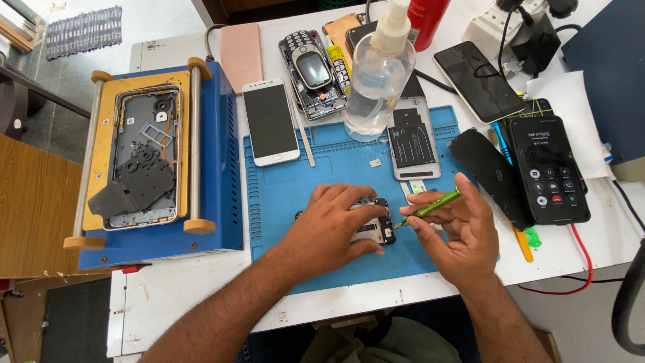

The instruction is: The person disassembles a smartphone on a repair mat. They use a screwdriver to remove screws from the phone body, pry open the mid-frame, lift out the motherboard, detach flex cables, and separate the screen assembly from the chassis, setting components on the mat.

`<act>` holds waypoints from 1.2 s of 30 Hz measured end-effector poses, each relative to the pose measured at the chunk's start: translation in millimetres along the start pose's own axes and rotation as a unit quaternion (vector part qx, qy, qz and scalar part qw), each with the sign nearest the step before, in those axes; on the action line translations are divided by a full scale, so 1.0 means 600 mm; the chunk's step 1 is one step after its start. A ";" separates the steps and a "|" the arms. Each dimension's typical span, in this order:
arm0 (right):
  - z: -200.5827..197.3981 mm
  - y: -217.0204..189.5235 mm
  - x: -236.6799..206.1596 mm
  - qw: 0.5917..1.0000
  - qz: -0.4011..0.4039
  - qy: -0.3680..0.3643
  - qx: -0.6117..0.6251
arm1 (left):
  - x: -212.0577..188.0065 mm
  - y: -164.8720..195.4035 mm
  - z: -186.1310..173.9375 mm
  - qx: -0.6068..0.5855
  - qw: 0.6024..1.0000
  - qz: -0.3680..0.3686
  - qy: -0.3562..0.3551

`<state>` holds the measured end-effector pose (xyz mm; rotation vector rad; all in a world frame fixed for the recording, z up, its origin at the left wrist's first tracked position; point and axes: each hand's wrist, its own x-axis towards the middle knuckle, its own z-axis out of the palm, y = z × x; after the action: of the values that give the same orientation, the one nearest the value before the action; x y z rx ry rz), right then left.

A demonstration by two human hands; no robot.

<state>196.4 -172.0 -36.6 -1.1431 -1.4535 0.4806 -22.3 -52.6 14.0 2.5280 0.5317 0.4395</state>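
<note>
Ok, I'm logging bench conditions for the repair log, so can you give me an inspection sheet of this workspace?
Surface: blue work mat on a scuffed white table.
Job's things: opened phone lying on the mat; green screwdriver, tip at the phone's edge.
Clutter: white phone, clear pump bottle, old keypad phone, black phone with lit screen, phone back shell, blue heating machine holding a phone frame.
Hands: left hand pressing on the opened phone; right hand, fingers pinching the screwdriver.
Cables: red wire at the table's right edge; black cable to a charger.
Surroundings: wooden furniture on the left; grey floor.
</note>
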 end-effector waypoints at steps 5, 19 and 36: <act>0.002 0.000 -0.001 1.000 -0.017 -0.004 0.007 | 0.006 0.005 0.018 -0.019 1.000 -0.010 0.021; 0.000 -0.005 0.000 0.999 -0.041 0.013 -0.010 | 0.009 0.006 0.032 -0.015 0.999 0.006 0.032; 0.004 -0.001 -0.009 0.997 -0.048 -0.064 -0.007 | 0.001 -0.006 -0.011 0.032 0.999 0.001 -0.005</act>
<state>193.4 -176.1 -39.2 -1.0637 -1.6169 0.4854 -25.3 -46.6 17.9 2.5899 0.5478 0.4172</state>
